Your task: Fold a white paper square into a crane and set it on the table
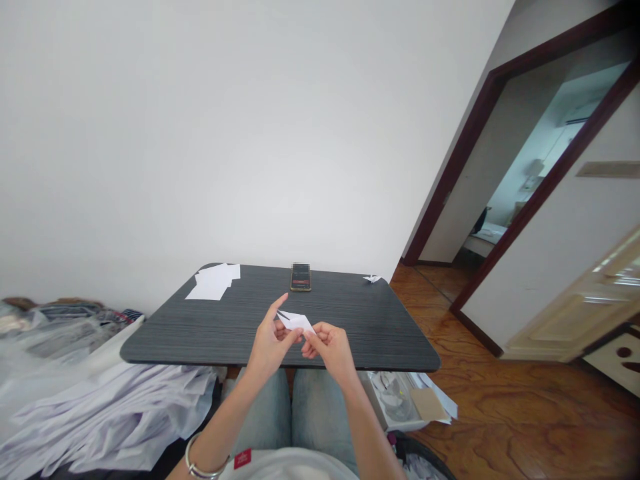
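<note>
Both my hands hold a small folded piece of white paper [296, 322] just above the near edge of a dark grey table [240, 333]. My left hand [270, 341] pinches its left end, with the index finger raised. My right hand [330, 343] pinches the right end with closed fingers. A silver bracelet [197, 463] is on my left wrist. My knees in light jeans show below the table.
On the table lie a stack of white paper sheets [214, 281] at the far left, a phone [301, 277] at the far middle and a small folded paper figure [372, 279] at the far right. Crumpled white sheets [110, 407] lie left; a box of papers [405, 397] right. An open doorway [525, 173] is at right.
</note>
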Demonstrator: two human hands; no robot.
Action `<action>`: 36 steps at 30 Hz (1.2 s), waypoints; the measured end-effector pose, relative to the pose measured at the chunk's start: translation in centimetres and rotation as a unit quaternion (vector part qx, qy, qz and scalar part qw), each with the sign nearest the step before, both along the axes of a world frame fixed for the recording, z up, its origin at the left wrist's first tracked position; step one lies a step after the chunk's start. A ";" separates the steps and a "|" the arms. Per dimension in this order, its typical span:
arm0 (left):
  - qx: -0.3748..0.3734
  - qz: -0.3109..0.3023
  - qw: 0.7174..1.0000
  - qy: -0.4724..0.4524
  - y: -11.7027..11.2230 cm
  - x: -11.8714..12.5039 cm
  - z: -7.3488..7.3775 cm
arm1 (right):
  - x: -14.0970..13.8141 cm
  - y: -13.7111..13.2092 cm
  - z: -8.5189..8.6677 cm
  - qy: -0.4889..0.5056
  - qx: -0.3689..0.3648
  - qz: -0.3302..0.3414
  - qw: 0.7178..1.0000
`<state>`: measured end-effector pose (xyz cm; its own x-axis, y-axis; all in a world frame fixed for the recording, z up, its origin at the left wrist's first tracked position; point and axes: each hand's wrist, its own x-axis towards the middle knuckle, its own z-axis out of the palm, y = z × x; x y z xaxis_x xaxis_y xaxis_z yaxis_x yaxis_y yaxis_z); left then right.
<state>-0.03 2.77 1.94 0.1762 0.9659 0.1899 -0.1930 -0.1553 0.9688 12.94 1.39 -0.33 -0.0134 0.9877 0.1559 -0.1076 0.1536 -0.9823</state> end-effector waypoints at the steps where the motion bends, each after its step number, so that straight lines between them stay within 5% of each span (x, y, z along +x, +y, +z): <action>1: 0.000 0.000 1.000 0.002 0.0 0.0 -0.1 | 0.0 0.0 0.1 -0.009 0.003 0.000 1.000; 9: 0.016 -0.023 0.999 0.036 0.5 -0.7 -0.4 | 0.6 0.1 -0.1 -0.027 -0.002 0.053 0.998; 25: 0.075 0.031 0.991 0.102 0.7 -1.1 -0.5 | 2.3 -0.4 0.7 -0.018 0.001 0.175 0.984; 30: 0.085 0.063 0.988 0.111 0.5 -0.8 -0.7 | 1.7 -0.6 0.9 0.009 0.017 0.132 0.991; 36: 0.056 0.054 0.996 0.044 0.2 -0.5 -0.9 | 0.5 0.0 0.3 0.036 0.018 0.005 0.999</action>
<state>-0.48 3.00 1.08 0.0926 0.9535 0.2869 -0.0847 -0.2796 0.9564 13.41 1.40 -0.04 -0.0098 0.9812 0.1928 -0.1789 0.1880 -0.9657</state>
